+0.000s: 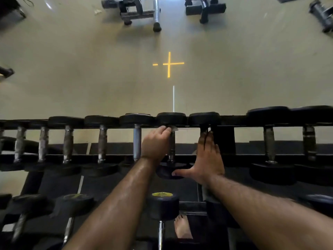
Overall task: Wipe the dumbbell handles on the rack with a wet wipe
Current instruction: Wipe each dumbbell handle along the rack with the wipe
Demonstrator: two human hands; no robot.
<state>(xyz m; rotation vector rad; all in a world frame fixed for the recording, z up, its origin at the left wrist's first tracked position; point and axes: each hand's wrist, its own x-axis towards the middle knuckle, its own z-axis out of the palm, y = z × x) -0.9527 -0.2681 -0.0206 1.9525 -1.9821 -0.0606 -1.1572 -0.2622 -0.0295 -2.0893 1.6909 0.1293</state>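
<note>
Gym room with a pale floor [90, 78], marked by a yellow cross [169, 64] out in the middle. Benches and machine bases [140, 11] parked along the far side, well apart from everything up front. Closest in: black dumbbell rack [223, 139] running straight across, top tier packed with dumbbells lying side by side, chrome handles between the two rails. Lower tier below with more, one showing a yellow end cap [162, 194].

Left hand [155, 145] curled round the top of one dumbbell handle [171, 148] near the middle of the rack, pinching a small wet wipe [173, 128] up by the far head — just a white corner poking out, so hard to tell how much of it sits on the bar. Right hand [209, 157] flat and spread, fingers straight over the neighbouring dumbbell, thumb stuck out sideways touching the near head [167, 173] of the one being wiped.

Tight gaps between handles on the left. Wider gap right of the right hand, beside the upright post. Bare foot [182, 227] down below, near the lower tier.
</note>
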